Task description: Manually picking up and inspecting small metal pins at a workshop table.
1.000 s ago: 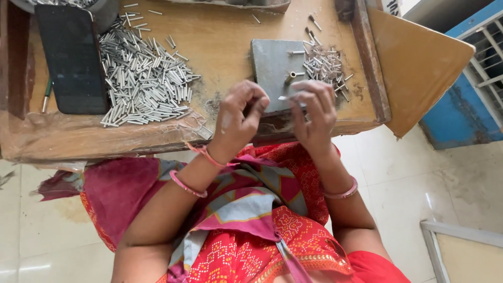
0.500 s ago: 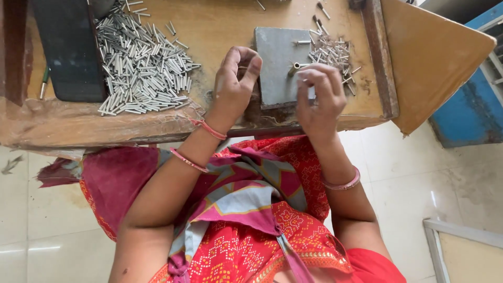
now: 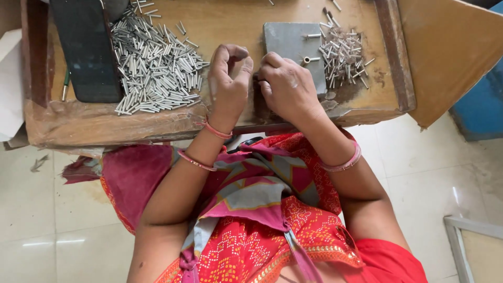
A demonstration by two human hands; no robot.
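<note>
My hands meet at the near edge of the counter, just in front of the grey block. The left hand is curled, thumb and forefinger arched toward each other with a gap showing between them; I cannot tell whether a piece sits in that pinch. The right hand lies knuckles up, fingers tucked under and pressed close to the left, so what it grips is hidden.

The big heap of tubes is to my left beside the dark tray. The smaller pile of pins is to my right, touching the block's far edge, with two pins lying on the block itself.

To do this well, I judge I should keep both wrists low against the counter edge so the fingertips stay steady, line the two small parts up end to end before pressing, and work right by the block so nothing rolls off the front edge into my lap.
</note>
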